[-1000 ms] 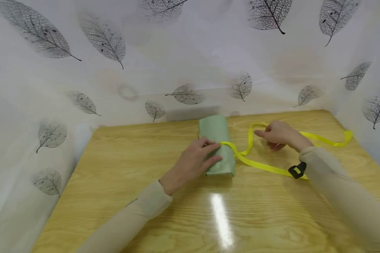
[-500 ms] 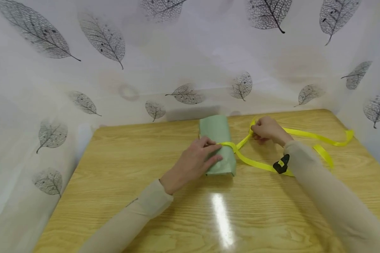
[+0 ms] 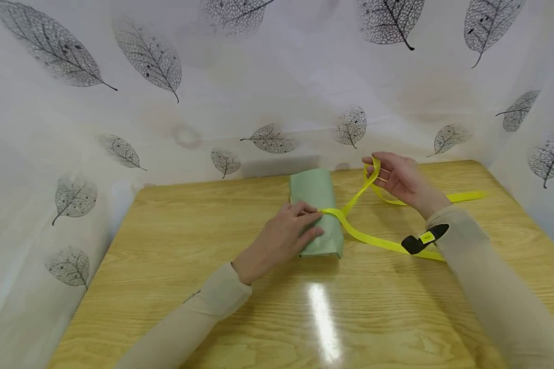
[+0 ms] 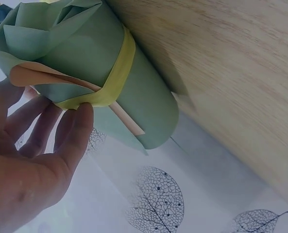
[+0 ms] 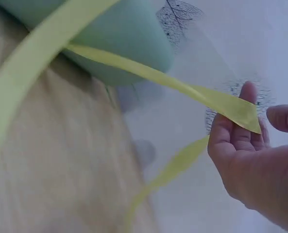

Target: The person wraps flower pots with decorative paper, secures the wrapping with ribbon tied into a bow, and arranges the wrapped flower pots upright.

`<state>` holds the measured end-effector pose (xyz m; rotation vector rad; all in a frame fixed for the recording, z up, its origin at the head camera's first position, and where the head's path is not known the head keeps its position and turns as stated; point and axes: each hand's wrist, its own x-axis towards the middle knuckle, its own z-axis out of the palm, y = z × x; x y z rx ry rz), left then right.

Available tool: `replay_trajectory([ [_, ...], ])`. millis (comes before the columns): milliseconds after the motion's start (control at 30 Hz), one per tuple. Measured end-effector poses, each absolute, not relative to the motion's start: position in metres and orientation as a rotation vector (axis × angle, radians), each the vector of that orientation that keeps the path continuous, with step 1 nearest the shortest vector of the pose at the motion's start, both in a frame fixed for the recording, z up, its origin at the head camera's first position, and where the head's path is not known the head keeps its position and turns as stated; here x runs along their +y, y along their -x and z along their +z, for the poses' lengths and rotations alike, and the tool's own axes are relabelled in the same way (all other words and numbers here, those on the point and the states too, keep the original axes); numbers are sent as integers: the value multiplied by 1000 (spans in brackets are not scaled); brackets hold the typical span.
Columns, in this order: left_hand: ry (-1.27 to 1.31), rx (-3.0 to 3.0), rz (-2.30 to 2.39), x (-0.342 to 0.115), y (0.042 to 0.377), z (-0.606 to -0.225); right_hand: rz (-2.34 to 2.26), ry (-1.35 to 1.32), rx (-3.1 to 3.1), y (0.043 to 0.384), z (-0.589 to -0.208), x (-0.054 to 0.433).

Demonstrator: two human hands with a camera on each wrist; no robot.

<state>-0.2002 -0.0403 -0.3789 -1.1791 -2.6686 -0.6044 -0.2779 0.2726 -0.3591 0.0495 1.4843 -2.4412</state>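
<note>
A green paper-wrapped parcel (image 3: 311, 185) is laid on the wood-grain tabletop (image 3: 175, 230), its middle banded by yellow ribbon (image 3: 374, 239). Band and parcel are pressed by the left hand (image 3: 279, 233), fingers spread. Ribbon is draped over the raised right hand (image 3: 403, 182), fingers loosely bent, thumb held apart.

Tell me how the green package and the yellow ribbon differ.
The green package is bulky, while the yellow ribbon is a narrow, flat strip. The green package rests on the table, whereas part of the yellow ribbon is raised by the right hand. Both appear to be touched by the left hand.
</note>
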Motion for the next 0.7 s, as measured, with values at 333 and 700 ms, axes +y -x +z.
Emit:
replay_trajectory([
  [333, 1185, -2693, -572, -42, 199, -377, -1723, 284, 2652, 294, -301, 249],
  [700, 1198, -2705, -600, -42, 201, -376, -921, 906, 2834, 327, -258, 138],
])
